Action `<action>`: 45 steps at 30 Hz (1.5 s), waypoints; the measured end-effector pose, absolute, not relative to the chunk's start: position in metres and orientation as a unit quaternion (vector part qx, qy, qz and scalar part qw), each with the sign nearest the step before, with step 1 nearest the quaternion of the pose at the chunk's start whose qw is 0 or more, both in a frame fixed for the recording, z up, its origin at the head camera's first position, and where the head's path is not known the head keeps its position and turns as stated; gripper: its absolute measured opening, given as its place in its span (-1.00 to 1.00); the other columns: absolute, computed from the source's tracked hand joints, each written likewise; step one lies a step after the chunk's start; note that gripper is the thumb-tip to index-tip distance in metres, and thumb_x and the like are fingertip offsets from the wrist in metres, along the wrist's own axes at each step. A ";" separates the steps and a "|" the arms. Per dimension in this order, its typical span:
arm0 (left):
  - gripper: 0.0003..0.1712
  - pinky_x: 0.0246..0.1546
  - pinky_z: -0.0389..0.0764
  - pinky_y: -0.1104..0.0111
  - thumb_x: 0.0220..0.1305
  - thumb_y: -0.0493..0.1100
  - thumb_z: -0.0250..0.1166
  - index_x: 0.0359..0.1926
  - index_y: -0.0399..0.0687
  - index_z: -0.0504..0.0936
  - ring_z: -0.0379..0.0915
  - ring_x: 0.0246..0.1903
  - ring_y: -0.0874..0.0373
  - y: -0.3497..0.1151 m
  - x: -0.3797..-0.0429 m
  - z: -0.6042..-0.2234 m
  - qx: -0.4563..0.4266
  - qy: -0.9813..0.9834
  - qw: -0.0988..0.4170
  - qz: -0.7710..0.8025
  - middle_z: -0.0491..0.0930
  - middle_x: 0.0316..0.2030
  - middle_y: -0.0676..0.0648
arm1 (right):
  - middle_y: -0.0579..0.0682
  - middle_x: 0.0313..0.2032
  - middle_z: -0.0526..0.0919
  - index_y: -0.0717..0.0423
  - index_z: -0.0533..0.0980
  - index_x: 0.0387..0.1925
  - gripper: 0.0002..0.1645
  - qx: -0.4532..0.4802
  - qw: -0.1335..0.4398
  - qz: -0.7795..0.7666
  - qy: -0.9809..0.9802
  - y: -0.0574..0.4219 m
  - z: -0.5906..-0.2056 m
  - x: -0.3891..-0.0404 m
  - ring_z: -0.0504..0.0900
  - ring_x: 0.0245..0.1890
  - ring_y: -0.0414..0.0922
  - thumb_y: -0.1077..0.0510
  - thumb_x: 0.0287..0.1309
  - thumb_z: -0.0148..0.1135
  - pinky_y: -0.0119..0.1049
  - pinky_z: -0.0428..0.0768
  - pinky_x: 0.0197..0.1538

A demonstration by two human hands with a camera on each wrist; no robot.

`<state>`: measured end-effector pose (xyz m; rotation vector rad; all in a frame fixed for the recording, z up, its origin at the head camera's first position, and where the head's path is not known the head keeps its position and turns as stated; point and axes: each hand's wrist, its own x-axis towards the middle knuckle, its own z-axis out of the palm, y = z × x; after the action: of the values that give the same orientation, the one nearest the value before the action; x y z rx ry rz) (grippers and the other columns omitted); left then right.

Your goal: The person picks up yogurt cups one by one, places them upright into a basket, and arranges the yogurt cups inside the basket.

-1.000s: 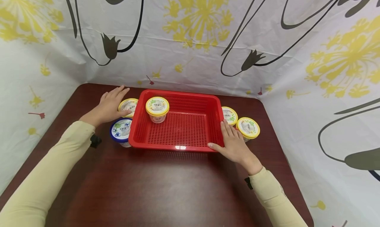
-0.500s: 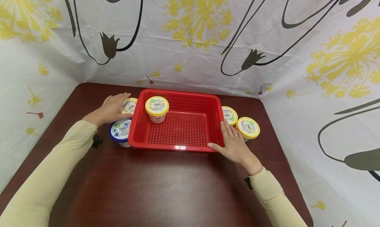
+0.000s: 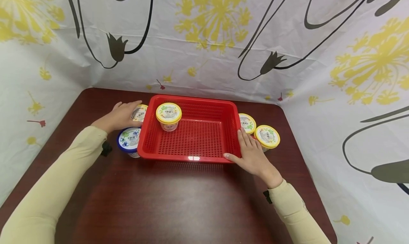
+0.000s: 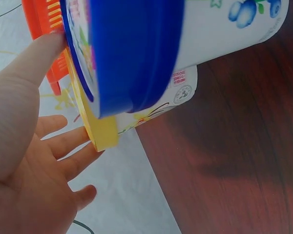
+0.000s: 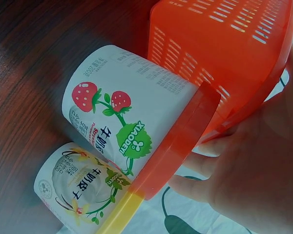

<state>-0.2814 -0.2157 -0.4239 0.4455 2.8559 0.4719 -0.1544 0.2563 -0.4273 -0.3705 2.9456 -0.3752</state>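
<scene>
My left hand is at a yellow-lidded tub left of the red plastic basket. Its thumb and fingers lie on either side of that lid, and the left wrist view shows fingertips at the yellow lid's edge. A blue-lidded tub with blueberries printed on it stands just in front. My right hand rests on the basket's right front corner, fingers extended. Beneath it, a red-lidded strawberry tub shows in the right wrist view. The head view hides that tub almost wholly.
Inside the basket, at its left, one yellow-lidded tub stands upright. Two more yellow-lidded tubs, a rear one and a nearer one, stand to the basket's right. Patterned white cloth rises behind the dark wooden table.
My left hand has come down and slightly nearer me, its fingers drawing in around the yellow-lidded tub. The right hand and basket have stayed put.
</scene>
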 end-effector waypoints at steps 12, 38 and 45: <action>0.25 0.26 0.35 -0.29 0.02 0.22 0.46 0.52 -0.23 0.00 0.16 0.35 -0.35 -0.212 -0.280 -0.415 0.123 0.967 0.123 0.186 0.23 0.39 -0.41 | 0.12 0.60 -0.20 0.15 -0.23 0.57 0.30 -0.123 0.073 -0.125 0.982 0.256 -0.427 -0.154 -0.04 0.56 0.23 -0.55 0.16 0.02 0.33 0.01 0.50; 0.22 0.10 0.52 -0.24 -0.02 0.24 0.47 0.46 -0.34 0.12 0.38 0.16 -0.38 -0.232 -0.279 -0.392 0.072 0.984 0.060 0.148 0.39 0.24 -0.48 | 0.11 0.60 -0.21 0.14 -0.24 0.57 0.30 -0.122 0.077 -0.126 0.982 0.256 -0.427 -0.154 -0.04 0.56 0.23 -0.55 0.15 0.02 0.31 0.02 0.50; 0.16 0.05 0.57 -0.22 0.02 0.29 0.43 0.44 -0.30 0.17 0.43 0.06 -0.34 -0.236 -0.275 -0.373 0.071 0.985 0.042 0.154 0.45 0.16 -0.46 | 0.11 0.60 -0.21 0.13 -0.23 0.57 0.31 -0.121 0.077 -0.129 0.981 0.257 -0.426 -0.155 -0.04 0.55 0.22 -0.55 0.15 0.02 0.31 0.02 0.51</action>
<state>-0.2754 -0.2359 -0.3725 0.2175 3.0138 0.4720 -0.1545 0.2565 -0.4261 -0.3632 2.9391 -0.3865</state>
